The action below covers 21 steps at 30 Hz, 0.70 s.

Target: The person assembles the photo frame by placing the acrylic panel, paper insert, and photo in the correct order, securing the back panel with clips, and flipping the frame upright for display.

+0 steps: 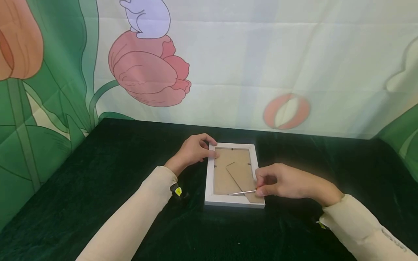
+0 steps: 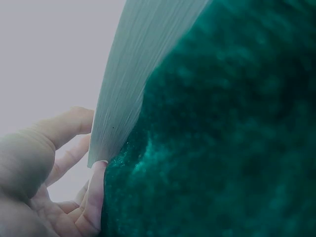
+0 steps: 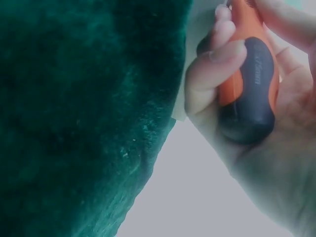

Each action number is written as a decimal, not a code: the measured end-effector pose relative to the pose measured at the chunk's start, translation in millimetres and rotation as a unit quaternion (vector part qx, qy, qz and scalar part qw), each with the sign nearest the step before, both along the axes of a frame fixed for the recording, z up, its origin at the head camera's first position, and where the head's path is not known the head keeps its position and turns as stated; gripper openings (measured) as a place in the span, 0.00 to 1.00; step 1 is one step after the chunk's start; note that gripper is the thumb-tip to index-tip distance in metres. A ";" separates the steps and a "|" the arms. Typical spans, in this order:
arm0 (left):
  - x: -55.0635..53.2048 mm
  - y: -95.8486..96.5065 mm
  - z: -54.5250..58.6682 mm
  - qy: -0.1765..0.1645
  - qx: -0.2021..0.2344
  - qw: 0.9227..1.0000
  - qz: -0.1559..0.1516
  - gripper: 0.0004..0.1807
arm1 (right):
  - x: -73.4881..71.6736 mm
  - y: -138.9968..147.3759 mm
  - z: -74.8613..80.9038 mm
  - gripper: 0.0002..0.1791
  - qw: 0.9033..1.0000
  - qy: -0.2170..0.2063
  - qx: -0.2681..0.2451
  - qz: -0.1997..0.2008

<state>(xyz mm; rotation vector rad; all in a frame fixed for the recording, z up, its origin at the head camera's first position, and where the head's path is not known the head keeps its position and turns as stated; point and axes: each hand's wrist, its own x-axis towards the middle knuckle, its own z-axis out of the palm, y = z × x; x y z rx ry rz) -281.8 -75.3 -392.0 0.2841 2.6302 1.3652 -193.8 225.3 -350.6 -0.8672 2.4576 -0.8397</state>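
A white picture frame [image 1: 210,183] lies face down, its brown backing board [image 1: 237,156] upward. Small dark metal tabs [image 1: 249,164] sit along the inner edge, and a stand leg is outlined on the board. At the upper left corner, my left hand [image 1: 192,149] grips the frame, thumb over the side rail. The left wrist view shows its fingers around the frame's corner [image 2: 121,89]. My right hand [image 1: 287,181] holds a screwdriver [image 3: 259,64] by its orange and black handle. Its metal shaft [image 1: 243,193] points left across the lower board, the tip by the bottom left inner corner.
Dark green velvety cloth [image 1: 130,156] covers the table under the frame. Behind it hangs a pale backdrop [image 1: 222,72] printed with tulips and leaves.
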 end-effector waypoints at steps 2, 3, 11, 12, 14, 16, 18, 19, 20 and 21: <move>-0.4 0.1 0.2 0.001 0.000 1.000 0.000 0.20 | 0.4 -0.2 0.7 0.11 1.000 0.002 0.003 0.000; -0.4 0.0 0.4 0.002 0.000 1.000 0.000 0.20 | 0.6 -0.4 0.7 0.11 1.000 0.003 0.004 -0.001; 1.1 -1.9 3.2 -0.002 0.001 1.000 0.000 0.21 | 2.5 -1.0 0.3 0.11 1.000 0.005 0.006 0.001; 1.1 -2.2 3.4 -0.003 0.001 1.000 0.001 0.21 | 2.1 -1.3 0.3 0.11 1.000 0.007 0.007 0.003; 1.2 -2.7 3.5 -0.004 0.002 1.000 0.002 0.21 | 0.9 -1.8 0.8 0.11 1.000 0.007 0.010 0.005; 0.6 -2.8 3.0 -0.005 0.002 1.000 0.001 0.21 | -0.4 -1.9 1.1 0.11 1.000 0.007 0.014 0.005; 0.3 -2.4 1.8 -0.004 0.002 1.000 0.000 0.20 | -0.2 -1.1 0.9 0.11 1.000 -0.002 0.013 0.001; 0.4 -1.9 1.1 -0.004 0.002 1.000 0.000 0.20 | 0.3 -0.1 0.1 0.11 1.000 -0.008 0.010 -0.002; 0.2 -1.3 0.1 -0.004 0.002 1.000 -0.001 0.20 | 1.2 1.0 -1.2 0.11 1.000 -0.012 0.004 -0.004; 0.0 -0.4 -0.9 -0.003 0.002 1.000 -0.003 0.20 | 2.1 2.4 -3.1 0.10 1.000 -0.017 -0.002 -0.007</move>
